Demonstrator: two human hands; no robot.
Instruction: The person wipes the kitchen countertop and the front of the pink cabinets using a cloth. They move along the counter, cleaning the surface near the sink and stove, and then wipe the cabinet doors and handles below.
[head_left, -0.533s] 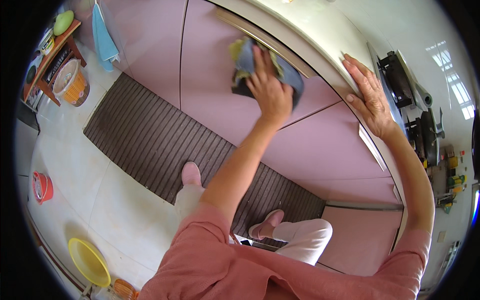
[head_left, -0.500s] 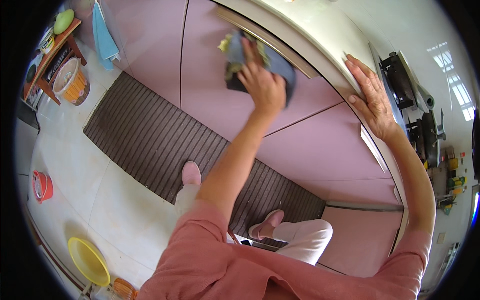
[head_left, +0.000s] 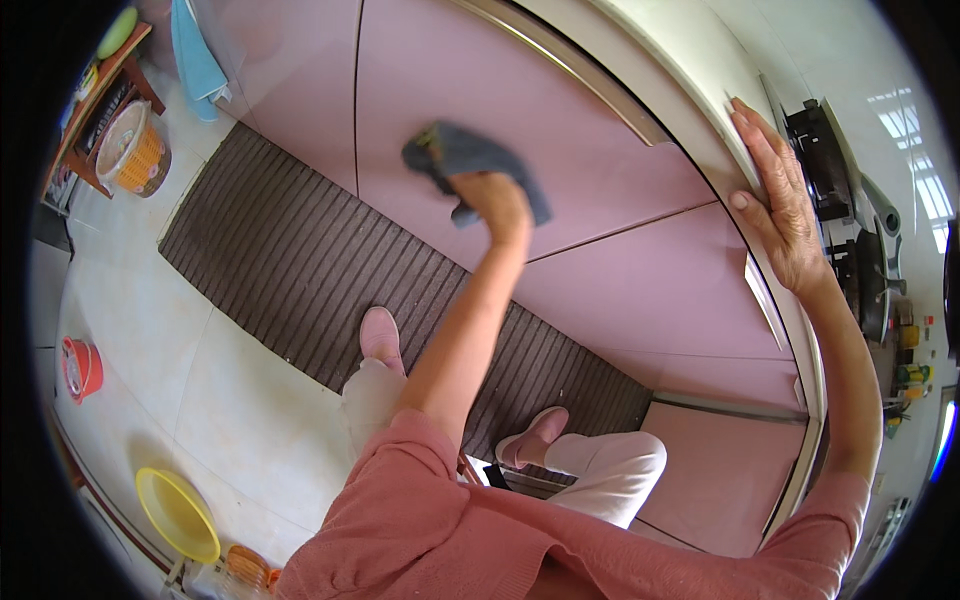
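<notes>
A dark grey-blue cloth (head_left: 470,152) with a yellowish-green patch is bunched under my left hand (head_left: 496,203), against the pink cabinet door (head_left: 610,165). Hand and cloth are smeared by motion, and the cloth hides most of the fingers. Farther right, my right hand (head_left: 775,195) rests on the pale countertop edge (head_left: 690,95), fingers stretched out and holding nothing. A long metallic handle (head_left: 570,60) runs along the top of the door, above the cloth.
A ribbed brown mat (head_left: 290,250) lies under my feet. Beyond my right hand are a stove (head_left: 820,150) and a dark pan (head_left: 872,285). On the left stand an orange basket (head_left: 150,165), a red bucket (head_left: 82,370) and a yellow basin (head_left: 178,515). A blue towel (head_left: 197,65) hangs far left.
My left hand has drawn the cloth down the door, away from the handle. My right hand stays on the counter edge, appearing slightly farther right as the view shifts.
</notes>
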